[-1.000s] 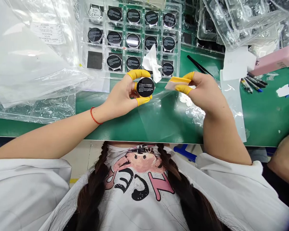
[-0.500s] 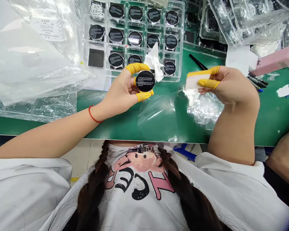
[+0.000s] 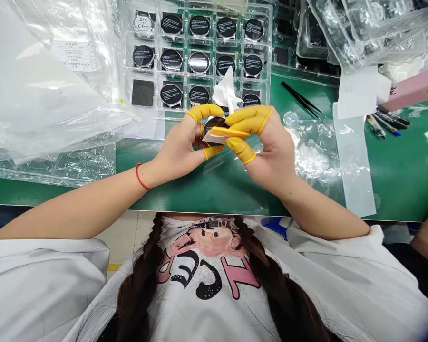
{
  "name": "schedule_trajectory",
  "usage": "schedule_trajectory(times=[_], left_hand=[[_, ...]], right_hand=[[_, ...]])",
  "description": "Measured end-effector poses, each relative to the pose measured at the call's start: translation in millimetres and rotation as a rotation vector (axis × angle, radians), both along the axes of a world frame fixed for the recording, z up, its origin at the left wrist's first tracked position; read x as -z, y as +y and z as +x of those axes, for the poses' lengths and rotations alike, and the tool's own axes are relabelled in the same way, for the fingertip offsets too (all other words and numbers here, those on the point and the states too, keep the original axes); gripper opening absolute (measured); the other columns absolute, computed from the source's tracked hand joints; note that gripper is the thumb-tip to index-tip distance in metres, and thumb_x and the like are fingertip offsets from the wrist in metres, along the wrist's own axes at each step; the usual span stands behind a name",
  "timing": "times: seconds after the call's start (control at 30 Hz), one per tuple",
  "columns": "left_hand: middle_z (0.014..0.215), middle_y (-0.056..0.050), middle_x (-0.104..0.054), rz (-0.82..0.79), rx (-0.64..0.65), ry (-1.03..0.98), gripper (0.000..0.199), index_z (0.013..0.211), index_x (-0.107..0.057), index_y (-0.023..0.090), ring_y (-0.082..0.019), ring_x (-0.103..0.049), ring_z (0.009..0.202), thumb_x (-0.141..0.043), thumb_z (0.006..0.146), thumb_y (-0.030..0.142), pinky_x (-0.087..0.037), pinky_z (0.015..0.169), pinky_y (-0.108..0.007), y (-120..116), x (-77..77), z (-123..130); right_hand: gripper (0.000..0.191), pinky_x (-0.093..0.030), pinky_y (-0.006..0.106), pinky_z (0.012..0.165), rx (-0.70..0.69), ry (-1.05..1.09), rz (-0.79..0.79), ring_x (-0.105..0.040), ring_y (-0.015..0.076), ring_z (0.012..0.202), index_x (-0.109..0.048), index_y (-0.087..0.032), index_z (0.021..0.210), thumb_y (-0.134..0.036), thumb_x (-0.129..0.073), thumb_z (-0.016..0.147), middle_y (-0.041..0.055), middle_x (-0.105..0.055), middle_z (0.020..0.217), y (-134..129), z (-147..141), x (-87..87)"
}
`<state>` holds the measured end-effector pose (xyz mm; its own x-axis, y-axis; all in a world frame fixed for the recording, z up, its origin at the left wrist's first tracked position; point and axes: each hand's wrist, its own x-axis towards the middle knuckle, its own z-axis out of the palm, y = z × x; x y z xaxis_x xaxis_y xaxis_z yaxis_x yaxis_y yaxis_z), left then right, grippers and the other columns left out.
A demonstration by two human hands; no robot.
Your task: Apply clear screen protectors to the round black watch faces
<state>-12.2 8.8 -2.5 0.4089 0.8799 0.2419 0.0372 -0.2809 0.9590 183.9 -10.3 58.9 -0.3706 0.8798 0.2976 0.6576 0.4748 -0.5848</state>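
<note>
The green-topped counter [image 3: 306,90] carries a clear plastic compartment tray [image 3: 267,47] of round black discs, with a crumpled white tissue [image 3: 226,90] and slim black tweezers [image 3: 301,99] nearby. The left hand [image 3: 178,142], its yellow-cotted fingers [image 3: 204,111] curled narrowly, pinches a round black watch disc [image 3: 211,124] by the rim, above the counter. The right hand [image 3: 271,156] narrowly pinches a small pale flat pad [image 3: 217,136] over the disc's face. Slippery cots could let the disc drop; hard rubbing could scuff its face.
</note>
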Motion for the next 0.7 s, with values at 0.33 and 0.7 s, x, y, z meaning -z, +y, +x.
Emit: schedule_trajectory(times=[0.33,0.7], left_hand=[[0.132,-0.006,-0.065,0.168,-0.027,0.050,0.055,0.132,-0.045,0.029,-0.015,-0.071,0.086,-0.072,0.084,0.032,-0.060,0.074,-0.033,0.0,3.4,-2.0],[0.134,-0.001,-0.063,0.058,-0.027,0.034,0.059,0.131,-0.049,0.035,-0.022,-0.073,0.098,-0.076,0.079,0.037,-0.062,0.082,-0.041,-3.6,1.8,0.0]], right_hand=[[0.023,-0.028,0.066,0.118,0.001,-0.216,0.101,-0.046,0.0320,0.143,-0.066,-0.033,0.106,-0.037,-0.044,0.100,0.0026,-0.062,0.139,-10.9,-2.4,1.6],[0.020,-0.025,0.066,0.122,0.023,-0.212,0.218,-0.056,0.0286,0.137,-0.065,-0.032,0.088,-0.027,-0.049,0.099,-0.0018,-0.074,0.115,-18.7,-3.0,2.4]])
